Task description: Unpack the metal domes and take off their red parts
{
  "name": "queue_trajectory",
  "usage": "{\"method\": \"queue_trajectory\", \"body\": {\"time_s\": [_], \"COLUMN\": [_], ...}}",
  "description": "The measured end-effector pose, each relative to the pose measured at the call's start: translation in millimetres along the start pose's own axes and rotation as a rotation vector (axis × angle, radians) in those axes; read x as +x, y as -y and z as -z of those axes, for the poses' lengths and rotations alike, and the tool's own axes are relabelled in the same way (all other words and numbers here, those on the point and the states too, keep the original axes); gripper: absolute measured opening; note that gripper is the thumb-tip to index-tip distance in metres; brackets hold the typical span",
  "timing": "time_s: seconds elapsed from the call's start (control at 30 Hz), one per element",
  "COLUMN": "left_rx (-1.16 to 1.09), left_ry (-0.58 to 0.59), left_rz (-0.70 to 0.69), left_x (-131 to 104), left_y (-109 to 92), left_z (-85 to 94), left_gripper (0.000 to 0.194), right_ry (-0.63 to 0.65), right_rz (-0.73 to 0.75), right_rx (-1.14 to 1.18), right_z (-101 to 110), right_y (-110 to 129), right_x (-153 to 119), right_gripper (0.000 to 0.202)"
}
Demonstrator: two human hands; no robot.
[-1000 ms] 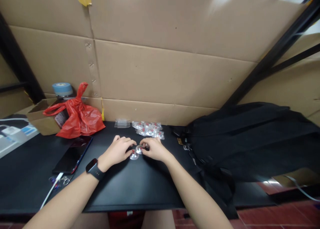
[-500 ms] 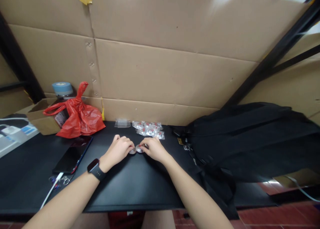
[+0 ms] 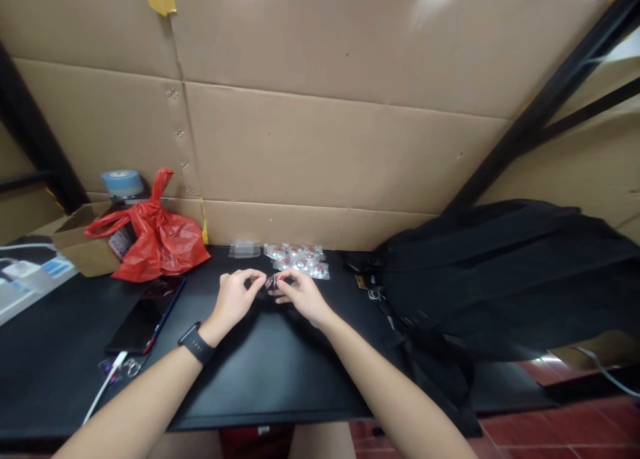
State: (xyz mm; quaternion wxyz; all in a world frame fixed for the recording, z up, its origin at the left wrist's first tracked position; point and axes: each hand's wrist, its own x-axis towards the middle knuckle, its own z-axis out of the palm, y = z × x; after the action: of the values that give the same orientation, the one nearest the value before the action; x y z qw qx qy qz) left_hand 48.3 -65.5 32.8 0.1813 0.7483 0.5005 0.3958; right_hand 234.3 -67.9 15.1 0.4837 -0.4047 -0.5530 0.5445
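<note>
My left hand and my right hand meet above the black tabletop. Each pinches, thumb against fingers, at a small round silver piece with red on it. The pieces are tilted nearly edge-on, and the fingers cover much of them. I cannot tell whether they are joined or only touching. Just behind my right hand lies a pile of clear plastic packets holding similar round silver and red pieces. To its left are flat clear plastic bags.
A tied red plastic bag stands at the left before a small cardboard box and a blue-lidded bottle. Nearer are a phone on a white cable and a power strip. A black backpack fills the right; cardboard walls the back.
Both hands have lifted from the tabletop. The two round pieces, which lay flatter side by side under my fingers, are now raised and tilted between them.
</note>
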Motion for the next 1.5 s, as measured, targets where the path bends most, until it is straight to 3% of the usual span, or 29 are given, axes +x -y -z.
{"method": "queue_trajectory", "body": {"time_s": [0.3, 0.5, 0.63, 0.73, 0.87, 0.97, 1.07, 1.2, 1.5], "left_rx": [-0.244, -0.249, -0.237, -0.213, 0.031, 0.352, 0.515, 0.582, 0.587], "left_ry": [-0.003, 0.002, 0.01, 0.045, 0.102, 0.073, 0.12, 0.174, 0.159], "left_rz": [0.062, 0.053, 0.063, 0.07, 0.022, 0.02, 0.036, 0.052, 0.036], "left_x": [-1, 0, 1, 2, 4, 10, 18, 26, 28], "left_y": [8, 11, 10, 9, 17, 35, 56, 72, 78], "left_z": [-12.8, -14.8, -14.7, -13.6, -10.8, -7.4, -4.0, -3.9, -6.8], "left_gripper": [0.025, 0.024, 0.024, 0.025, 0.034, 0.041, 0.048, 0.053, 0.057], "right_ry": [0.037, 0.048, 0.062, 0.095, 0.056, -0.026, -0.056, -0.067, -0.066], "right_rz": [-0.075, -0.038, -0.031, -0.034, 0.035, 0.107, 0.14, 0.174, 0.186], "right_rx": [0.182, 0.191, 0.138, 0.104, 0.02, -0.015, -0.032, -0.059, -0.116], "right_z": [-3, -3, -2, -1, -2, -2, 0, 3, 6], "right_y": [9, 8, 5, 2, 2, 4, 6, 9, 11], "right_x": [-5, -5, -4, -4, -3, -2, -1, -2, -2], "right_gripper": [0.038, 0.052, 0.048, 0.062, 0.062, 0.056, 0.054, 0.052, 0.05]}}
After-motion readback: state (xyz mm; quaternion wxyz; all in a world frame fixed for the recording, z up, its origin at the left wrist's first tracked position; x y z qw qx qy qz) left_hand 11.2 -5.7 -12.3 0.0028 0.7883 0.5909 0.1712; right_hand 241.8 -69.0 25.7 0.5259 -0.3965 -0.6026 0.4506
